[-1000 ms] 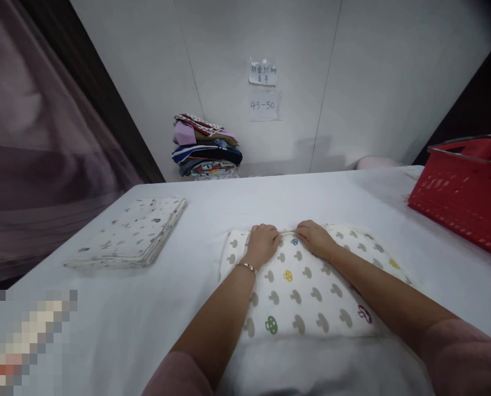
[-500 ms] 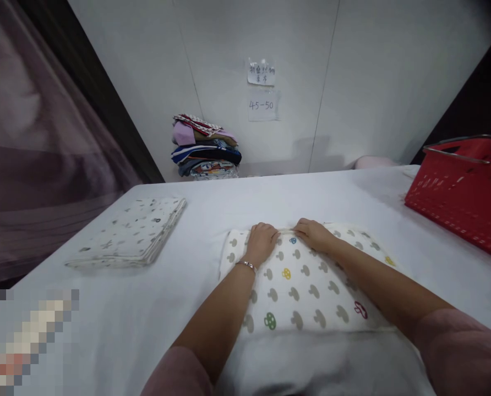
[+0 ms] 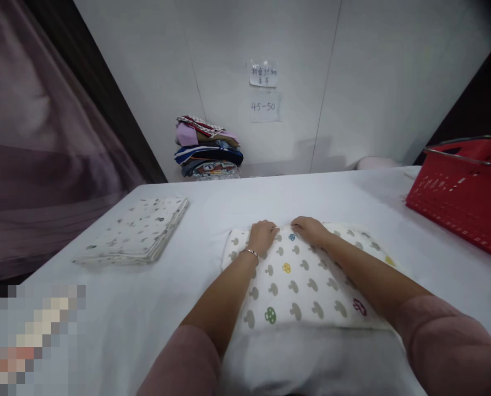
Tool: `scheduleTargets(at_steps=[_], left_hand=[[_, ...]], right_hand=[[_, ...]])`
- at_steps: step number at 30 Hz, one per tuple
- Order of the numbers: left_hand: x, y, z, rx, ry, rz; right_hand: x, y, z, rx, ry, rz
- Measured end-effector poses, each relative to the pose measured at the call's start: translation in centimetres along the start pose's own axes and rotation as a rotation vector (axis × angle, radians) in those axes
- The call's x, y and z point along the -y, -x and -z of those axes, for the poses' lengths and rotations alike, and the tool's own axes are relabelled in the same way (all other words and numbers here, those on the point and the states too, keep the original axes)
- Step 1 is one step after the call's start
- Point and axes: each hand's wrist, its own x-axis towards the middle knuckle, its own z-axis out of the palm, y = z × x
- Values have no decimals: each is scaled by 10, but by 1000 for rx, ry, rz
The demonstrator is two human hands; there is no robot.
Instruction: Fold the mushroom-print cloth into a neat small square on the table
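Observation:
A white cloth printed with grey mushrooms, plus a few coloured ones, lies spread flat in front of me. My left hand is closed on its far edge, left of the middle, with a bracelet on the wrist. Just to the right, my right hand pinches the same far edge. Between the two hands a short stretch of that edge is slightly raised. My forearms hide parts of the cloth's left and right sides.
On the left of the white table lies a folded white printed cloth. A red plastic basket with a metal handle stands at the right. Behind the table is a pile of folded fabrics, near wall notes. A curtain hangs at left.
Both hands keep their hold on the cloth's far edge, which is lifted slightly between them. The view has shifted a little.

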Motion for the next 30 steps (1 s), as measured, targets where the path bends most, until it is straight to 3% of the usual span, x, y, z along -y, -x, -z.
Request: scheduleTargets(at_steps=[5, 9, 16, 22, 26, 30], left_hand=[[4, 3, -7, -85, 121, 23], [5, 2, -4, -48, 175, 47], [3, 2, -5, -16, 112, 43], [1, -2, -5, 24, -15, 7], [16, -1, 11, 121, -58, -7], [42, 10, 26, 97, -111, -1]], right_hand=[[-1, 4, -9, -52, -15, -12], [-1, 5, -10, -51, 10, -5], [-13, 15, 3, 13, 208, -83], [-27, 17, -1, 13, 318, -76], [-28, 16, -3, 27, 313, -78], [-28, 17, -2, 21, 296, -78]])
